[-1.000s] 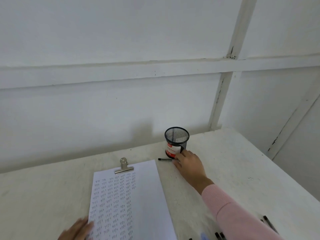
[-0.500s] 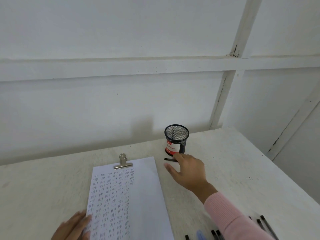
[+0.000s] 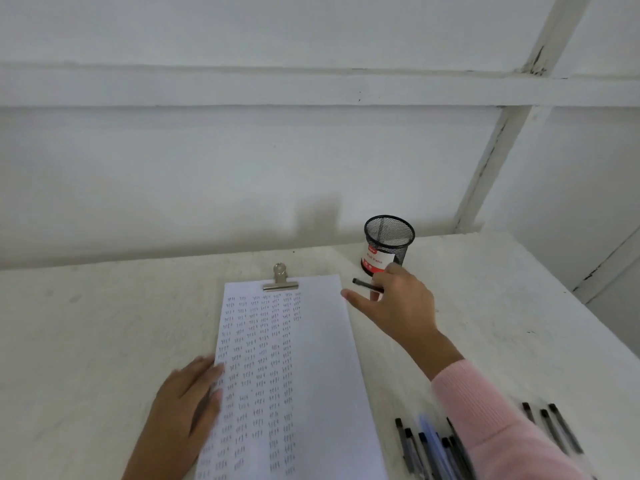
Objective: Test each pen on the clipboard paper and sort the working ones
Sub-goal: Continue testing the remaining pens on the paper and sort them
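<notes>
White paper, head view: clipboard sheet (image 3: 311,358) at 6 o'clock on the desk (image 3: 104,323); its left columns are thick with tally strokes and its right strip is bare.
Progress: many tests look done. A cluster of pens (image 3: 429,445) lies at 5 o'clock, so plenty seems left.
Pen in hand (image 3: 360,284): slim, black and level, at 3 o'clock off the clip (image 3: 280,280), near the mesh cup (image 3: 388,244).
Hands: right hand (image 3: 398,306) pinches that pen, with its other fingers spread. Left hand (image 3: 187,410) lies flat, pressing the sheet's left edge.

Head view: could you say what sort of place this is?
Probably a writing workstation: a white table against a bare painted wall, holding clipboard paper, a mesh pen cup and loose pens.
</notes>
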